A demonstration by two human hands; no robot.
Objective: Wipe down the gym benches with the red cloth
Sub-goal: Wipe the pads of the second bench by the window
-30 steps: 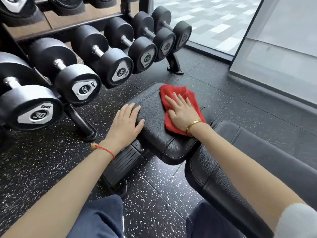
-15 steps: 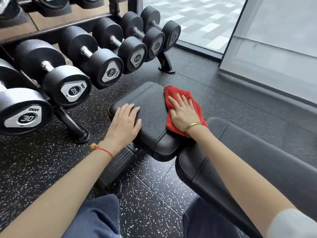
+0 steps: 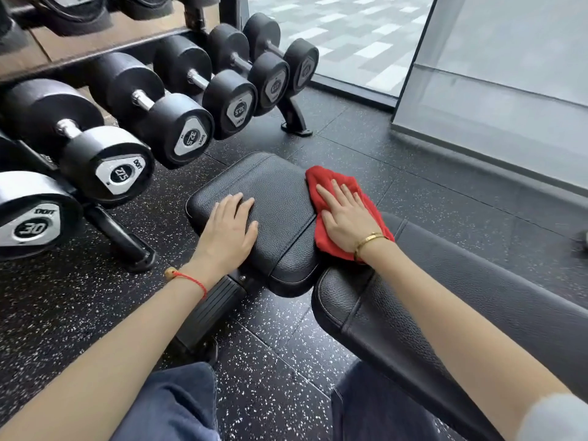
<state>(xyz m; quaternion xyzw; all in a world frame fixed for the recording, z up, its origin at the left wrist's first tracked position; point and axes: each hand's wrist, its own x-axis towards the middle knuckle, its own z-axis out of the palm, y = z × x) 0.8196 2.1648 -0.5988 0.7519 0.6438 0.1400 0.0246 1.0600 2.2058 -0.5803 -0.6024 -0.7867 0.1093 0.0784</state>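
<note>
Two knees in blue trousers sit at the bottom edge, cut off. Ahead lie two black bench pads: the long back pad (image 3: 445,313), running out of view to the right, and the seat pad (image 3: 270,198). The left hand (image 3: 227,230) rests flat on the seat surface, fingers released. The right hand (image 3: 345,219), fingers straight, presses one red cloth (image 3: 321,179) onto the seat's right edge. Beyond, six dumbbells (image 3: 178,122) line the rack's lower tier, upper ones cropped. Speckled rubber floor (image 3: 397,173) meets a window.
</note>
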